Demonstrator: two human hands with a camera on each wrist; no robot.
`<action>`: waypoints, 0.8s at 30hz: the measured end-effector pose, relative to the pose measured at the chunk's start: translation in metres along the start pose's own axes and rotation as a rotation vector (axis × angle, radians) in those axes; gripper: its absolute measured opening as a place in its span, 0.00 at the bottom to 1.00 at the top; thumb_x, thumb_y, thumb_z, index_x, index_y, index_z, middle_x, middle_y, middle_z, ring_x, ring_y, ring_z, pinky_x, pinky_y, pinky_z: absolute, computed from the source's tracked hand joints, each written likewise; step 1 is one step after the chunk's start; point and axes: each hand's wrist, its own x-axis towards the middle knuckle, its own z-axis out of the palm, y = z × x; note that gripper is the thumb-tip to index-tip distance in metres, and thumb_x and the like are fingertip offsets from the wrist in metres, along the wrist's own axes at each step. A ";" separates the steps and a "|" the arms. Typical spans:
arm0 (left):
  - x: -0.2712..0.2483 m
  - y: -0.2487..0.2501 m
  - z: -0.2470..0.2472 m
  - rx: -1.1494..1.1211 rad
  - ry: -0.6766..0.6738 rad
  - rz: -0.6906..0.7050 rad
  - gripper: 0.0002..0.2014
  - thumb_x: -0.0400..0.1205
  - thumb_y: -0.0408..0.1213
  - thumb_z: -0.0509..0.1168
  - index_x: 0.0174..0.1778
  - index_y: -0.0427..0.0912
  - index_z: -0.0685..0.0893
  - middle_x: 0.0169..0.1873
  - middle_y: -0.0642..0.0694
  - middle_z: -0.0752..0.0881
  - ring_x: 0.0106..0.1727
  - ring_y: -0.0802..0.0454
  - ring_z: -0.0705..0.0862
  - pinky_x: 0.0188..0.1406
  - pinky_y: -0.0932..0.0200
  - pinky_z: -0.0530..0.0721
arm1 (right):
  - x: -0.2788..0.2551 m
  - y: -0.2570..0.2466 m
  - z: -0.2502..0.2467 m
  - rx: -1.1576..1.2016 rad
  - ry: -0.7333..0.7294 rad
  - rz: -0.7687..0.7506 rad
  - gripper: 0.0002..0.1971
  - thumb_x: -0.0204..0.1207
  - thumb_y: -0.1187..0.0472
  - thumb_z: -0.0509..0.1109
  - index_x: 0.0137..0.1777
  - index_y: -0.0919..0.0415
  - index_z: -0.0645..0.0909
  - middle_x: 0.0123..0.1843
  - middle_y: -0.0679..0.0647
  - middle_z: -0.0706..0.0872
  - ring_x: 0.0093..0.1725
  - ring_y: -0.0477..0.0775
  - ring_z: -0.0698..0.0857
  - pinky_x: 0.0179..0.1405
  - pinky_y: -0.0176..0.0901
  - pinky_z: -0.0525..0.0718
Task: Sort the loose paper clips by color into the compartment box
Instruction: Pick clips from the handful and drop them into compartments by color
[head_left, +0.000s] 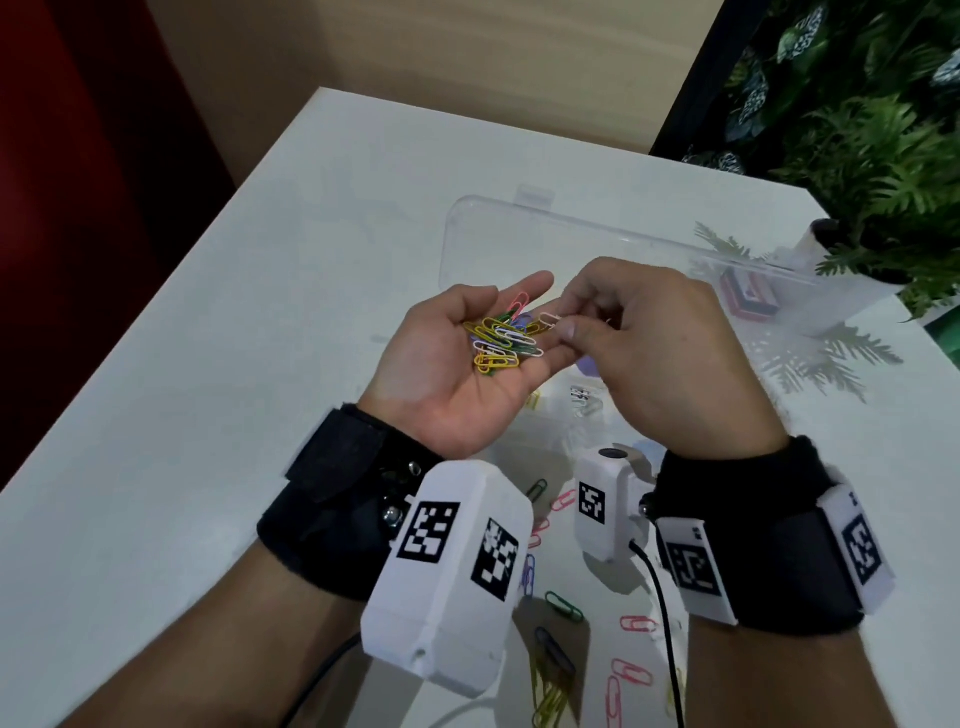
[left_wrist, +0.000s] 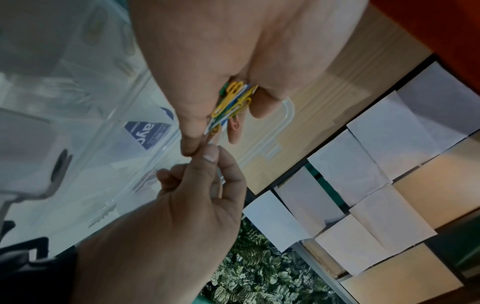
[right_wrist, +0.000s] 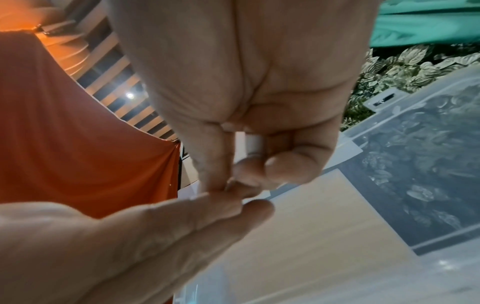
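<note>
- Head view: we hold our left hand (head_left: 457, 358) palm up and loosely cupped as a tray, so the mixed pile of paper clips (head_left: 500, 340) (yellow, white, green, pink, blue) rests on the palm and fingers without being squeezed. Our right hand (head_left: 649, 353) comes in from the side with thumb and forefinger pinching one pale clip (head_left: 549, 319) at the pile's edge, the other fingers curled out of the way; we judge this is picking out one colour at a time. Both hands hang over the clear compartment box (head_left: 566, 415), whose lid (head_left: 519, 234) stands open behind them, so a clip can drop straight down. More loose clips (head_left: 631, 673) lie on the white desk (head_left: 208, 364) near the wrists, so much sorting seems left.
- Left wrist view: the clip pile (left_wrist: 232, 102) sits in the hollow of the left hand (left_wrist: 207, 51), and the right hand's fingertips (left_wrist: 210, 155) meet the left hand's fingers just beyond it. The box (left_wrist: 103, 133) shows below, blurred.
- Right wrist view: the right hand (right_wrist: 246, 82) has thumb and forefinger pressed together against the flat fingers of the left hand (right_wrist: 130, 236); the pinched clip is too hidden to make out here.
</note>
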 end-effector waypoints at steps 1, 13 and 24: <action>0.001 0.000 -0.001 0.001 0.007 0.002 0.21 0.83 0.33 0.51 0.67 0.24 0.76 0.60 0.20 0.81 0.59 0.25 0.82 0.62 0.33 0.78 | -0.001 0.001 -0.002 0.025 0.003 -0.003 0.03 0.74 0.62 0.70 0.43 0.52 0.83 0.31 0.46 0.84 0.35 0.46 0.83 0.32 0.38 0.76; 0.001 -0.001 -0.001 0.131 0.066 0.061 0.20 0.84 0.36 0.50 0.64 0.28 0.79 0.47 0.29 0.86 0.46 0.37 0.85 0.46 0.53 0.83 | -0.007 -0.018 -0.004 -0.096 -0.155 -0.007 0.04 0.73 0.55 0.71 0.44 0.50 0.88 0.36 0.47 0.84 0.38 0.47 0.81 0.38 0.41 0.76; 0.001 -0.006 -0.002 0.124 0.091 0.027 0.22 0.84 0.35 0.50 0.69 0.29 0.77 0.59 0.27 0.84 0.48 0.39 0.85 0.47 0.52 0.86 | -0.009 -0.020 -0.003 -0.111 -0.232 0.092 0.04 0.70 0.59 0.71 0.35 0.54 0.86 0.30 0.50 0.85 0.31 0.47 0.81 0.32 0.41 0.78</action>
